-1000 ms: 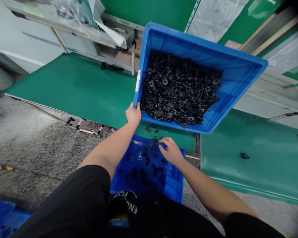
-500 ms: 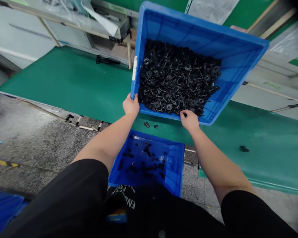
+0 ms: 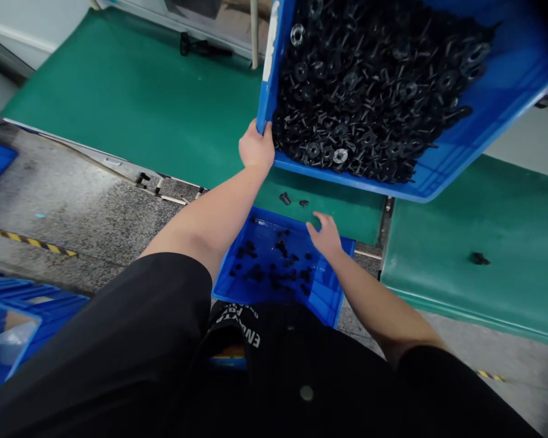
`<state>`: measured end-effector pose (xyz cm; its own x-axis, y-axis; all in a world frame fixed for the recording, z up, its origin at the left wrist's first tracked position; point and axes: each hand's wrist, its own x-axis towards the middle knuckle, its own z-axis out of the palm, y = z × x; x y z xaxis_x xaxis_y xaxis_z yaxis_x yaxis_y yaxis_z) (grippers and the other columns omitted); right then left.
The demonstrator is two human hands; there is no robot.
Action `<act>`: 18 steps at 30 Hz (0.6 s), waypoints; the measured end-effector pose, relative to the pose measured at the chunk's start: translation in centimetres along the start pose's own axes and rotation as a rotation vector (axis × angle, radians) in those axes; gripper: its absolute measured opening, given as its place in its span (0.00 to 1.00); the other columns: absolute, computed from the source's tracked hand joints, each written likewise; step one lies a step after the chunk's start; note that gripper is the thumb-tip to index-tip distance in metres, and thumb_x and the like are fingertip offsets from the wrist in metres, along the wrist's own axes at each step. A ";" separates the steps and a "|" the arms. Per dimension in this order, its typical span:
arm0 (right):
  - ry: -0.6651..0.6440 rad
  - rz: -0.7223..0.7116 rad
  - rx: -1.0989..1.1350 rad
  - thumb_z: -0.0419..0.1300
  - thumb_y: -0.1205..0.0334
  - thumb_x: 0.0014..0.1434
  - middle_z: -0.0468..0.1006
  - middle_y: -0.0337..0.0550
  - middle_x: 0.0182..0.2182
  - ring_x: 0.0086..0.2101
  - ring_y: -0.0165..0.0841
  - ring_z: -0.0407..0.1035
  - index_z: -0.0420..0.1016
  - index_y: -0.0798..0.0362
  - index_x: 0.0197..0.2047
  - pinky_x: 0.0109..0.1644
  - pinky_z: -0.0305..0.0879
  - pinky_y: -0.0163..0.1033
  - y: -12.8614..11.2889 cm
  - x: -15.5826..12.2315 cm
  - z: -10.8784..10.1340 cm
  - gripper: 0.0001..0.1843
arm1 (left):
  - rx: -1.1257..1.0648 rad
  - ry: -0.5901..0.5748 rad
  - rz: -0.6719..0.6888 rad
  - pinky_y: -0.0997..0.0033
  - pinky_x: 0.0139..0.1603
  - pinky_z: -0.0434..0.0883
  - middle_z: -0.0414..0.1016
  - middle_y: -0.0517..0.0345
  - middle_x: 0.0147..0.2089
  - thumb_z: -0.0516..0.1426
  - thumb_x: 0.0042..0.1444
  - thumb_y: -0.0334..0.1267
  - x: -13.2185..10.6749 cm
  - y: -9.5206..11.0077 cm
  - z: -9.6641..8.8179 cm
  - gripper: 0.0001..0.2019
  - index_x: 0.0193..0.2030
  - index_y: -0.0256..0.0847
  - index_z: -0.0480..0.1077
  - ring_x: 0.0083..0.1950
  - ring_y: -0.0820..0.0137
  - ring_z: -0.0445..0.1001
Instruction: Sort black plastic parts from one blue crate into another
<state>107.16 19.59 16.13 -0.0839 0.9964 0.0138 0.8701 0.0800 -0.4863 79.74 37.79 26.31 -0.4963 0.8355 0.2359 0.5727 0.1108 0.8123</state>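
Gripping a blue crate (image 3: 506, 103), left fingers (image 3: 263, 129) curl; right fingers (image 3: 318, 220) spread.

Plastic fasteners (image 3: 281, 246) lie in the near crate (image 3: 223, 289), with a fuller crate (image 3: 497, 103) just beyond.

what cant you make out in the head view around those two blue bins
Far part of the tilted blue plastic bin: cut off by the top and right edges of the head view.
Near wall of the lower blue bin: hidden by the person's black shirt.
Black parts in the lower bin: too small to tell their shape.
Dark object on the far green mat: too small to name.
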 end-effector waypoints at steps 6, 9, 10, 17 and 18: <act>-0.113 0.032 -0.176 0.59 0.53 0.65 0.57 0.44 0.65 0.61 0.46 0.52 0.69 0.43 0.67 0.67 0.55 0.48 -0.4 11.2 2.8 0.28 | -0.019 0.057 -0.003 0.70 0.45 0.64 0.75 0.64 0.42 0.52 0.69 0.52 0.4 -0.9 1.3 0.16 0.51 0.46 0.74 0.38 0.72 0.68; 0.005 -0.003 -0.113 0.57 0.65 0.64 0.68 0.49 0.49 0.51 0.39 0.63 0.79 0.56 0.51 0.61 0.60 0.40 0.3 10.1 3.6 0.15 | -0.030 0.085 0.006 0.68 0.43 0.65 0.75 0.64 0.42 0.52 0.69 0.53 0.3 -1.0 1.4 0.16 0.51 0.47 0.74 0.38 0.71 0.70; 0.018 -0.067 -0.069 0.58 0.65 0.63 0.69 0.50 0.46 0.48 0.37 0.66 0.80 0.57 0.48 0.59 0.62 0.39 0.3 8.5 3.5 0.13 | -0.029 0.085 0.013 0.66 0.43 0.65 0.75 0.63 0.42 0.52 0.69 0.52 0.2 -0.9 1.2 0.16 0.50 0.47 0.74 0.39 0.68 0.71; -0.062 -0.150 -0.059 0.57 0.42 0.64 0.71 0.46 0.52 0.53 0.39 0.63 0.74 0.54 0.57 0.63 0.58 0.43 -3.3 1.4 3.5 0.29 | -0.051 0.058 0.023 0.64 0.41 0.63 0.75 0.57 0.38 0.49 0.68 0.56 -0.3 -0.7 0.1 0.21 0.48 0.43 0.76 0.38 0.61 0.72; 0.011 -0.129 -0.034 0.58 0.44 0.63 0.69 0.48 0.54 0.54 0.40 0.62 0.72 0.55 0.61 0.64 0.57 0.43 -4.3 2.8 4.1 0.30 | -0.058 0.069 0.037 0.65 0.40 0.63 0.76 0.57 0.38 0.49 0.68 0.56 -0.3 -0.8 0.0 0.22 0.48 0.43 0.76 0.38 0.62 0.72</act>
<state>101.23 21.89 14.65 -0.1910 0.9780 0.0842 0.8686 0.2084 -0.4496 79.47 37.41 25.62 -0.5207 0.7990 0.3008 0.5537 0.0479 0.8313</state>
